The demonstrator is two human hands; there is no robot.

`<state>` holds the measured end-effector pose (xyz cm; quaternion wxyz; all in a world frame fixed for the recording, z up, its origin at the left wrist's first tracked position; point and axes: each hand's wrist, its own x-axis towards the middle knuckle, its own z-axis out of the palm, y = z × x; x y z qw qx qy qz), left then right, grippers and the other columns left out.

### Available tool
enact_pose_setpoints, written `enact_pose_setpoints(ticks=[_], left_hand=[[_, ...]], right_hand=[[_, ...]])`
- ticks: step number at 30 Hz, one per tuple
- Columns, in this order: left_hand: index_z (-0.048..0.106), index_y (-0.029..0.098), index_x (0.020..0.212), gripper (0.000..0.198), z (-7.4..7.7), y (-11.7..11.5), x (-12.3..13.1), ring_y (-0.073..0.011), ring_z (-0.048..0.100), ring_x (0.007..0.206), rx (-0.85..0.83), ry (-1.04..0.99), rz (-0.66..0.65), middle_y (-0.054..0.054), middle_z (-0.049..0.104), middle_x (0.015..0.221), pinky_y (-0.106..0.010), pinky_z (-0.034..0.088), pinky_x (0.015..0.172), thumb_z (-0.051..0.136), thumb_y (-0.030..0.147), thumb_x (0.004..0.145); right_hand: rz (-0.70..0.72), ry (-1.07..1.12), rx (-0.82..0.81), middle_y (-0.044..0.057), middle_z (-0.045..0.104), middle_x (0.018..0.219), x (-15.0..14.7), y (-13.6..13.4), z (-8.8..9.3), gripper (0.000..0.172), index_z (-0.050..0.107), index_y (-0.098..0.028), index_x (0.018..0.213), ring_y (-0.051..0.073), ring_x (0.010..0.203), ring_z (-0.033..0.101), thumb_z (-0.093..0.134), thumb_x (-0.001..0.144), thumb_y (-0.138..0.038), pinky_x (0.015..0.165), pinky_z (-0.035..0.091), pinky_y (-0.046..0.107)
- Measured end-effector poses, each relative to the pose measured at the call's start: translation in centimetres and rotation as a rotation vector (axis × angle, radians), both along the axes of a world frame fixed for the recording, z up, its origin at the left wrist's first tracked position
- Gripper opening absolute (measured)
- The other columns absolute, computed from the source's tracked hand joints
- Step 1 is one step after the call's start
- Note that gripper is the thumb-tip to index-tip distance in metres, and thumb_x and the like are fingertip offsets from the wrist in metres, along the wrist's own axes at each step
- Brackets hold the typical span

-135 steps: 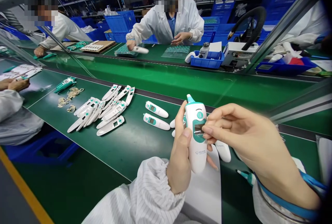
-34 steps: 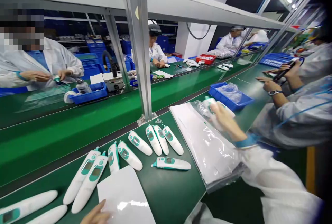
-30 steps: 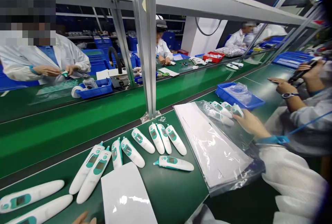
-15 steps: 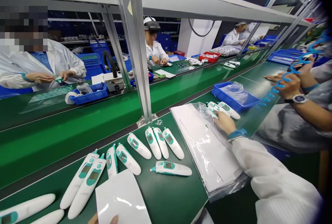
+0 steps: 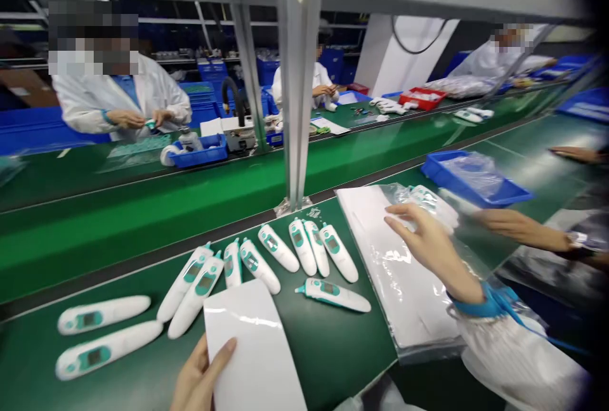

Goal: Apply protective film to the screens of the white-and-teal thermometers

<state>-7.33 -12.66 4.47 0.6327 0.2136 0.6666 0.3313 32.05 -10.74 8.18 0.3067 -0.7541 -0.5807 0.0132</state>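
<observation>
My left hand (image 5: 202,376) comes up at the bottom edge, gripping the side of a glossy white sheet (image 5: 252,347). The sheet lies on the green bench mat (image 5: 304,347) next to several white-and-teal ear thermometers (image 5: 278,249). Two more thermometers (image 5: 102,341) lie at the left. My right hand (image 5: 421,240) hangs open, fingers spread, over a clear plastic bag (image 5: 399,265) holding white sheets. The hand is closest to white thermometers (image 5: 431,203) at the bag's far end, partly veiled by the plastic.
A blue tray (image 5: 476,179) with clear film stands behind the bag. A neighbouring person's hand (image 5: 521,230) reaches in from the right. An aluminium post (image 5: 297,81) rises behind the thermometers. Beyond a glass divider, co-workers sit at another green bench with blue bins.
My left hand has risen into view on the white sheet's edge. My right hand has lifted off the bagged thermometers and spread its fingers. A neighbour's hand has moved closer to the bag.
</observation>
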Motion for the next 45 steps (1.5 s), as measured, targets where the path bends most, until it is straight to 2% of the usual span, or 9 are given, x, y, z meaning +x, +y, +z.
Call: enact_pose_setpoints(ticks=[6,15,20,24,27,34,37,41,45], left_hand=[[0.058,0.015,0.122,0.058,0.7,-1.0,0.7,-0.0264,0.066,0.097,0.253,-0.193,0.031,-0.009,0.072,0.104,-0.033,0.049,0.085,0.074,0.031,0.068],[0.06,0.015,0.113,0.041,0.4,-0.9,-0.5,-0.025,0.066,0.092,0.328,-0.324,-0.042,-0.01,0.071,0.105,-0.033,0.048,0.079,0.07,0.024,0.074],[0.063,0.015,0.109,0.039,0.0,-0.8,-0.7,-0.0239,0.066,0.089,0.301,-0.343,-0.028,-0.008,0.072,0.098,-0.032,0.047,0.078,0.07,0.023,0.072],[0.06,0.015,0.106,0.038,-0.3,-0.6,-0.7,-0.0204,0.065,0.079,0.289,-0.344,0.006,-0.007,0.072,0.094,-0.029,0.047,0.071,0.071,0.023,0.071],[0.057,0.015,0.104,0.039,-0.3,-0.6,-0.6,-0.0171,0.063,0.073,0.262,-0.344,0.007,-0.005,0.07,0.087,-0.028,0.047,0.069,0.073,0.024,0.069],[0.055,0.015,0.095,0.044,-0.3,-1.1,-0.3,-0.0134,0.058,0.069,0.263,-0.307,-0.011,0.001,0.064,0.077,-0.026,0.045,0.066,0.082,0.025,0.061],[0.048,0.019,0.12,0.066,-0.1,-1.3,0.0,-0.013,0.057,0.066,0.313,-0.283,-0.005,0.003,0.063,0.076,-0.025,0.045,0.064,0.081,0.026,0.063],[0.016,0.031,0.149,0.097,0.0,-1.7,0.1,-0.0134,0.055,0.061,0.4,-0.194,-0.054,0.005,0.061,0.07,-0.026,0.046,0.063,0.075,0.028,0.072],[0.061,0.025,0.124,0.05,-0.1,-1.8,-0.5,-0.0172,0.056,0.073,0.476,0.172,-0.206,-0.003,0.062,0.081,-0.03,0.046,0.071,0.071,0.033,0.076]], right_hand=[[0.519,0.516,-0.322,0.006,0.068,0.099,-11.7,-1.4,-0.5,0.023,0.064,-0.025,0.099,0.023,0.091,0.064,0.054,0.089,-0.044,0.078,0.052,0.034],[0.621,0.741,-0.333,0.008,0.053,0.127,-20.2,-1.5,-4.3,0.054,0.04,-0.03,0.13,0.023,0.11,0.057,0.065,0.083,-0.041,0.088,0.053,0.04],[0.632,0.789,-0.357,0.01,0.053,0.123,-21.2,-1.8,-4.7,0.062,0.032,-0.03,0.136,0.023,0.101,0.061,0.064,0.084,-0.04,0.081,0.056,0.041],[0.692,0.39,-0.055,0.01,0.04,0.138,-21.0,-2.2,-5.1,0.06,0.039,-0.031,0.134,0.029,0.129,0.039,0.068,0.082,-0.034,0.103,0.041,0.051],[0.86,0.232,-0.015,0.007,0.052,0.129,-21.3,-2.4,-5.5,0.049,0.049,-0.031,0.127,0.029,0.128,0.041,0.069,0.082,-0.032,0.108,0.033,0.051],[0.72,0.579,-0.344,0.004,0.067,0.098,-22.6,-2.2,-6.0,0.016,0.06,-0.025,0.096,0.022,0.093,0.063,0.065,0.084,-0.034,0.081,0.05,0.036],[0.629,0.708,-0.426,0.003,0.067,0.09,-22.8,-1.9,-5.6,0.02,0.061,-0.023,0.088,0.021,0.086,0.063,0.069,0.078,-0.037,0.077,0.05,0.033],[0.616,0.77,-0.453,0.001,0.066,0.083,-22.8,-1.6,-5.4,0.018,0.064,-0.022,0.081,0.019,0.08,0.061,0.073,0.075,-0.037,0.073,0.049,0.03],[0.636,0.789,-0.449,0.0,0.063,0.074,-22.9,-1.5,-5.3,0.018,0.063,-0.022,0.07,0.018,0.073,0.059,0.071,0.077,-0.037,0.068,0.046,0.028]])
